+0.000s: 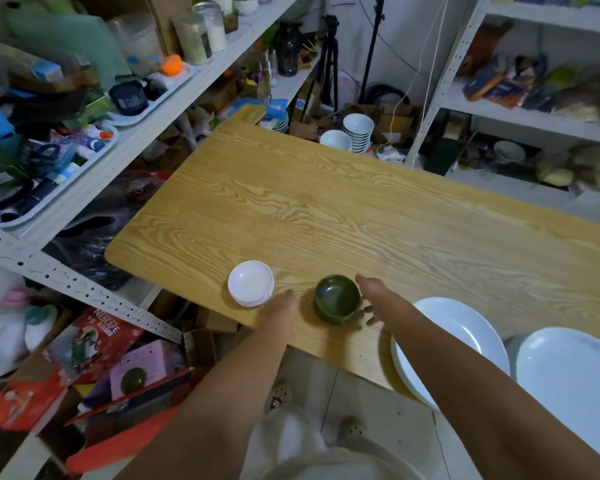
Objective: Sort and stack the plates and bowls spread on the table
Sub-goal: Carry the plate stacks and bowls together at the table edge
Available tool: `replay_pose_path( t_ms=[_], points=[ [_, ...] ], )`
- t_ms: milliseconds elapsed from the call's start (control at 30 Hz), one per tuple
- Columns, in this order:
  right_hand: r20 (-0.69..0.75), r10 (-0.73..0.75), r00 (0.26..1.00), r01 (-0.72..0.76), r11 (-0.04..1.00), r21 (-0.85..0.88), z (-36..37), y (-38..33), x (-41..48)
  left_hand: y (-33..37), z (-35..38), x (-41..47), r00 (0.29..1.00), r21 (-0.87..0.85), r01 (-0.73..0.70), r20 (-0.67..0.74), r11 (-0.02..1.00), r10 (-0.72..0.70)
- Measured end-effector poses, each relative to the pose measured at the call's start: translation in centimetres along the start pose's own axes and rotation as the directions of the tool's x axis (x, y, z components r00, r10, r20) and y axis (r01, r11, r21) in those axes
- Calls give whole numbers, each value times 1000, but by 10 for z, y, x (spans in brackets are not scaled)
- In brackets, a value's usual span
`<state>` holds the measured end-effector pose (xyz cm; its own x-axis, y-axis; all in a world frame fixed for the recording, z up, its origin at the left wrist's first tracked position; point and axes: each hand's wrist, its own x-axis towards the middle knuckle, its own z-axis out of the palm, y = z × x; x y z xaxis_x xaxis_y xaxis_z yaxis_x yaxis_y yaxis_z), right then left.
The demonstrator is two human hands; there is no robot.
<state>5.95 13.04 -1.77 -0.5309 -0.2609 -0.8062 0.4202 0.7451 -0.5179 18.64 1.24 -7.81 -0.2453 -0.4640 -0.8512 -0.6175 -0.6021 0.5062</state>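
Observation:
A stack of small white saucers (250, 284) sits near the front left edge of the wooden table (326, 209). To its right stands a dark green bowl (336, 299), seemingly stacked on another one. My left hand (286, 306) hovers between the saucers and the green bowl and holds nothing; its fingers are foreshortened. My right hand (369, 297) is spread just right of the green bowl, with thumb and fingertips close to its side. Under my right forearm, a stack of large white plates (465, 327) overhangs the front edge. Another large white plate (568, 375) lies further right.
Beyond the table's far edge stand a stack of white bowls (358, 128) and one single white bowl (335, 139). Cluttered metal shelving (84, 188) runs along the left, and more shelves (534, 116) stand at the right. Boxes and bags (94, 358) cover the floor at the lower left.

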Motion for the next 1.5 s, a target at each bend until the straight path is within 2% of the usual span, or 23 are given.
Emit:
replay_pose_path(
  t_ms=[67, 133, 200, 333, 533, 700, 800, 1167, 1233, 1367, 1433, 1500],
  points=[
    [65, -2, 998, 5, 999, -50, 2, 4, 0, 12, 13, -14, 994, 62, -44, 106, 997, 37],
    [69, -3, 998, 7, 998, -57, 2, 11, 12, 20, 26, -22, 980, 30, -66, 188, 997, 59],
    [85, -22, 996, 28, 997, -66, 3, 14, 15, 22, 32, -24, 977, -1, -67, 204, 998, 65],
    [31, -35, 999, 39, 991, -127, 1, 16, 16, 24, 35, -23, 974, 52, -64, 221, 997, 51],
    [-10, 55, 998, -56, 990, -128, -10, 22, 13, 17, 46, -33, 966, 100, -68, 254, 993, 40],
    [49, 79, 996, -70, 985, -160, -23, 35, 5, 3, 60, -46, 970, 154, -71, 243, 986, 32],
    [110, 49, 993, -33, 989, -145, -27, 43, -2, -3, 67, -53, 977, 169, -64, 209, 983, 27],
    [176, -18, 984, 45, 988, -150, -33, 64, -24, -20, 81, -76, 992, 164, -38, 129, 986, 17],
    [138, -44, 989, 70, 979, -189, -37, 61, -28, -19, 82, -79, 994, 163, -24, 113, 986, 6],
    [-54, -171, 984, 132, 892, -433, -50, 49, -34, -16, 85, -81, 996, 133, 24, 85, 991, -35],
    [-62, -189, 980, 140, 877, -459, -52, 46, -32, -14, 88, -84, 994, 118, 33, 95, 992, -44],
    [-68, -142, 988, 104, 912, -397, -53, 46, -34, -11, 91, -83, 994, 132, 43, 98, 990, -56]
  ],
)
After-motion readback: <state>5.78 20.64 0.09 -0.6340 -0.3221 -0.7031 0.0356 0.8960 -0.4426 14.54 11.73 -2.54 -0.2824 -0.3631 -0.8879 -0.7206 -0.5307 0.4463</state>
